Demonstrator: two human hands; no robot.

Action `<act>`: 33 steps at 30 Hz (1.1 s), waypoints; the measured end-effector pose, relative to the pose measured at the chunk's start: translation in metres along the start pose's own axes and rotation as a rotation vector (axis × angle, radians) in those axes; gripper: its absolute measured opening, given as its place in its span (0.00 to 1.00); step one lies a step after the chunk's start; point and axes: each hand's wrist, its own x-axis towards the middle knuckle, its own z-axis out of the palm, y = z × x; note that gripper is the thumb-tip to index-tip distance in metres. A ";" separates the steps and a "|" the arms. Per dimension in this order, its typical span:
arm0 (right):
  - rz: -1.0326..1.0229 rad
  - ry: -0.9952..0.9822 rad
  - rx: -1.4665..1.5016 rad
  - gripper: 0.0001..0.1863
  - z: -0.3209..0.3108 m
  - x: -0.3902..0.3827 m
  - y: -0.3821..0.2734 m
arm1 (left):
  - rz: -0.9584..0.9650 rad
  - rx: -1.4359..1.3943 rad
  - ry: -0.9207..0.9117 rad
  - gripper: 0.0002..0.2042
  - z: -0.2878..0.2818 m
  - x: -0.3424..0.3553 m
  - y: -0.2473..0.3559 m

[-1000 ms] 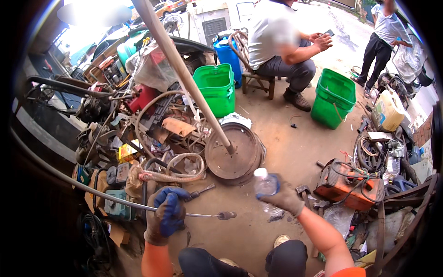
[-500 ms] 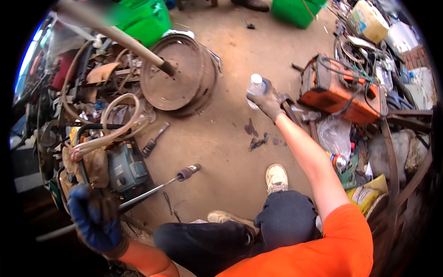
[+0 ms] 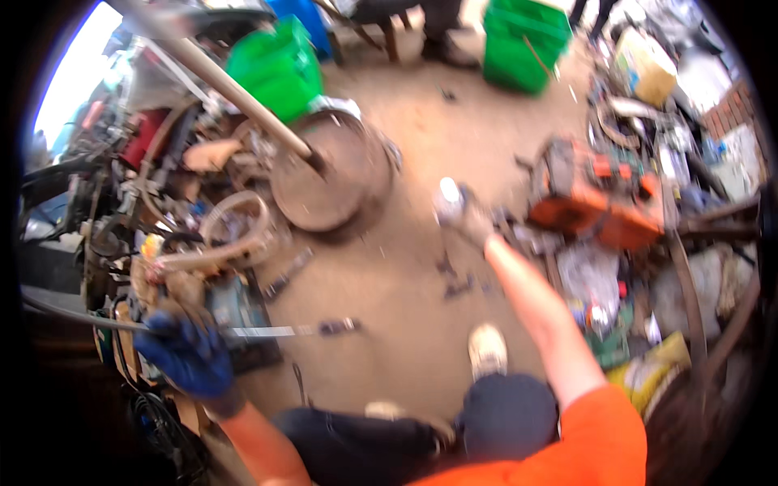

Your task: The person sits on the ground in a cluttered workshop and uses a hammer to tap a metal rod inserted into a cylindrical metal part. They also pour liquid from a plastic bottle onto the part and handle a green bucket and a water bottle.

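Note:
My right hand (image 3: 474, 220), in a dark glove, reaches forward over the floor. Its fingers are closed around a small clear plastic bottle (image 3: 448, 207) with a white cap, blurred by motion. At the left my left hand (image 3: 188, 348), in a blue and dark glove, is curled around a long metal rod (image 3: 263, 331). The rod lies nearly level across the view, with a dark, socket-like end (image 3: 339, 326) pointing right over the floor. Part of the rod is hidden behind the glove.
A rusty wheel rim (image 3: 316, 190) with an upright pole (image 3: 235, 93) stands ahead left. Green bins (image 3: 527, 49) are at the back. An orange machine (image 3: 596, 190) and piled scrap line the right. A hose (image 3: 235, 259) and a blue-grey case (image 3: 251, 296) lie left.
The view has tilted and blurred, so things ahead appear lower. My left hand has moved up and right, swinging the rod from a slant to nearly level. The bottle stays in my right hand.

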 end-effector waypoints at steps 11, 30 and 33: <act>0.244 -0.160 -0.554 0.24 -0.010 -0.073 0.168 | -0.204 0.007 0.044 0.25 -0.002 -0.026 -0.044; 0.424 -0.394 0.619 0.12 -0.099 -0.229 -0.025 | -0.145 -0.017 -0.055 0.23 0.035 -0.002 -0.060; 0.487 -0.421 0.399 0.15 -0.087 -0.233 -0.025 | -0.220 -0.172 -0.025 0.23 0.030 -0.008 -0.064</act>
